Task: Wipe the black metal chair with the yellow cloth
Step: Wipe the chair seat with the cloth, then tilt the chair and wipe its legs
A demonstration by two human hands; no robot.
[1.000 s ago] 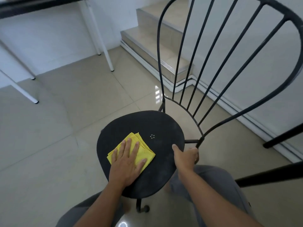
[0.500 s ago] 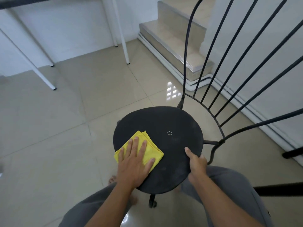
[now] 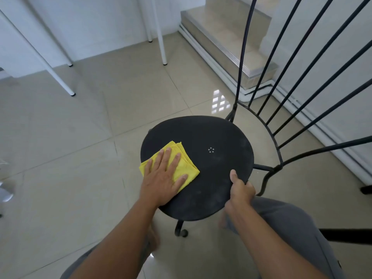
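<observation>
The yellow cloth (image 3: pixel 182 165), folded into a rough square, lies flat on the left part of the round seat (image 3: pixel 211 178) of the black metal chair (image 3: pixel 201 137), one corner poking out past the seat's left rim. The left hand (image 3: pixel 164 178) sits right on top of it, palm down, fingers spread wide and pressing flat, nothing gripped, just pinning the cloth to the metal. Over on the right edge of the seat, the right hand (image 3: pixel 240 189) is curled around the rim, thumb lying on top of the seat surface and the fingers wrapped underneath, out of sight. The seat looks dusty, with pale smears across the right and near portions, and a small ring of holes (image 3: pixel 211 150) sits near the middle. The chair's thin back rods (image 3: pixel 281 77) fan up and away to the upper right. One curled chair foot (image 3: pixel 181 231) shows below the seat on the glossy beige tiled floor (image 3: pixel 80 158). Grey trouser legs (image 3: pixel 291 228) frame the bottom of the view. Farther off, white table legs (image 3: pixel 161 37) stand at the upper left, and tiled steps (image 3: pixel 231 37) rise beyond the chair back.
</observation>
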